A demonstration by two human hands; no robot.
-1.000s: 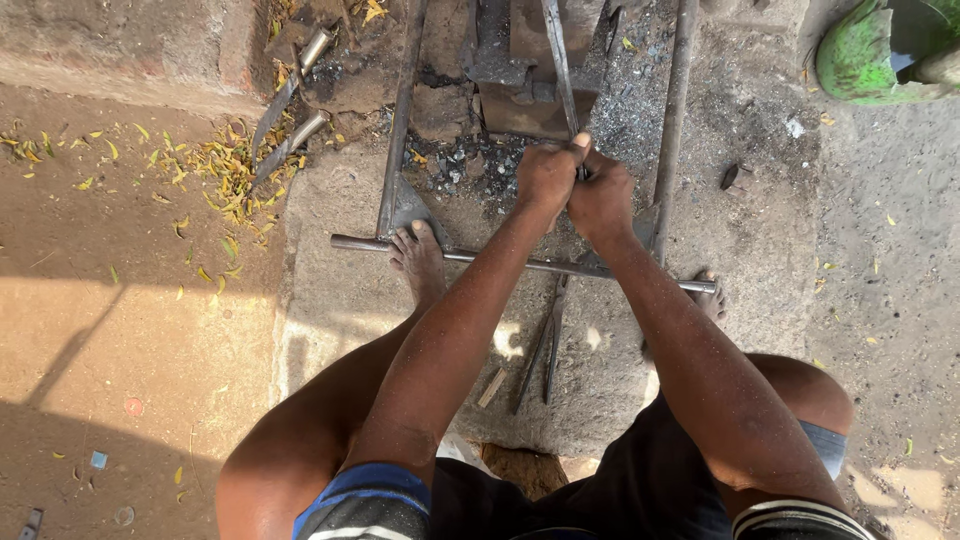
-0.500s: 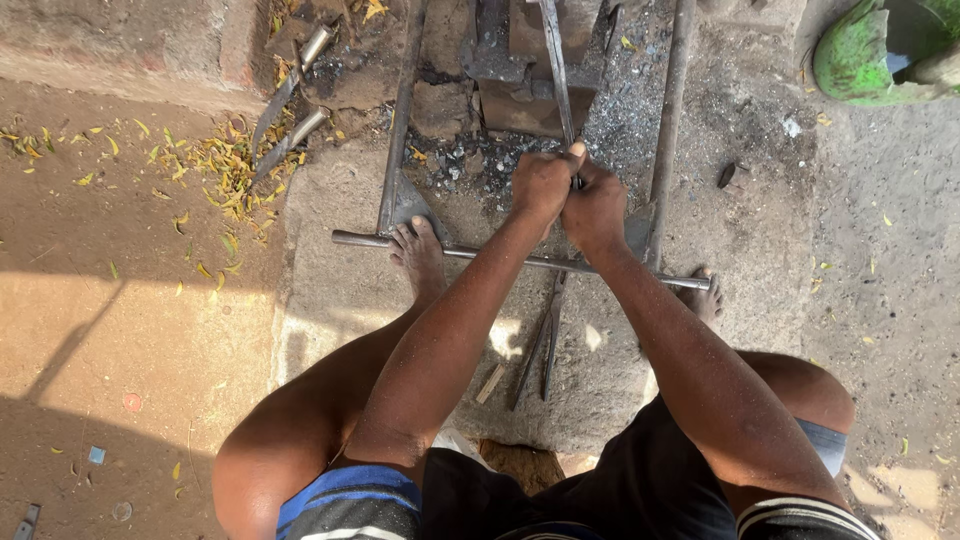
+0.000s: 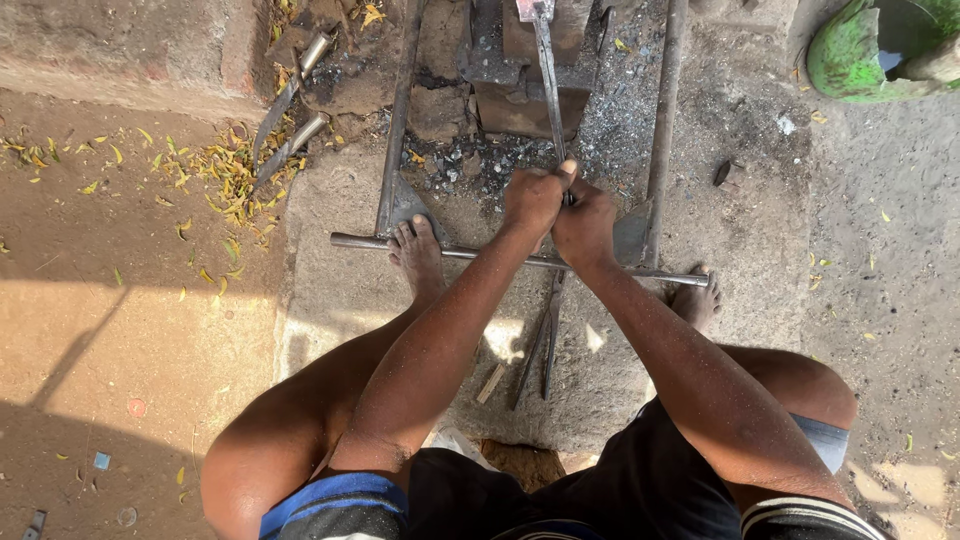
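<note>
Both hands are clenched on the same long metal bar (image 3: 548,90). The left hand (image 3: 533,200) is wrapped fully round it with the thumb up along the shaft, and the right hand (image 3: 586,226) is closed tight just beside it, the two touching.

Just below the hands a thin steel rod (image 3: 480,254) lies crosswise on the stone floor (image 3: 350,300), and the left foot (image 3: 418,255) rests against it; the right foot (image 3: 695,298) sits at its far end. Nearer the body, under the forearms, a pair of dark tongs (image 3: 535,350) lies flat on the floor.

Beyond the hands the bar runs straight away to a block of bricks (image 3: 520,105) set among dark ash and coal bits (image 3: 470,160), between two upright-lying rails (image 3: 400,110). Its far tip sits at the top of the bricks, where the frame cuts it off.

As a judgement, the work looks to be in mid-course: the bar is held firmly in place at the bricks, not set down. The bar is slim, flat, grey and dull, with no glow that I can see. Further left of the hands, two blades with metal handles (image 3: 290,95) lie among yellow leaves.
</note>
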